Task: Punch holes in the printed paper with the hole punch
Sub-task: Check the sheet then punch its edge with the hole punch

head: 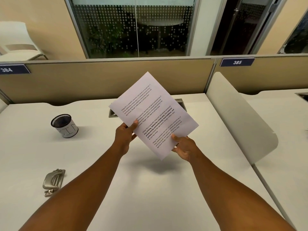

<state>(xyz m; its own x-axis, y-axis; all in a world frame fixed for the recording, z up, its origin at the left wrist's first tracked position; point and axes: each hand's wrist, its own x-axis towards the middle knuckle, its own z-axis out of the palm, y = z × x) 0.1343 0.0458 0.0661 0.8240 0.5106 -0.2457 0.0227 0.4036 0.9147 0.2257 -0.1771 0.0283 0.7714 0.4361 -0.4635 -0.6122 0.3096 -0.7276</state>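
While the printed paper [154, 114] is held tilted above the white desk [150, 189], we note 2 hands on it: the left hand [124, 137] pinches its left edge, thumb on the printed face and fingers behind, and the right hand [184, 147] pinches the lower edge near the bottom corner in the same way. The sheet casts a shadow on the desk beneath it. We log the hole punch [53, 181] lying on the desk well to the left, apart from both hands. A mesh pen cup [64, 125] stands further back on the left. Partition labels read 384 [6, 70] and 385 [237, 62].
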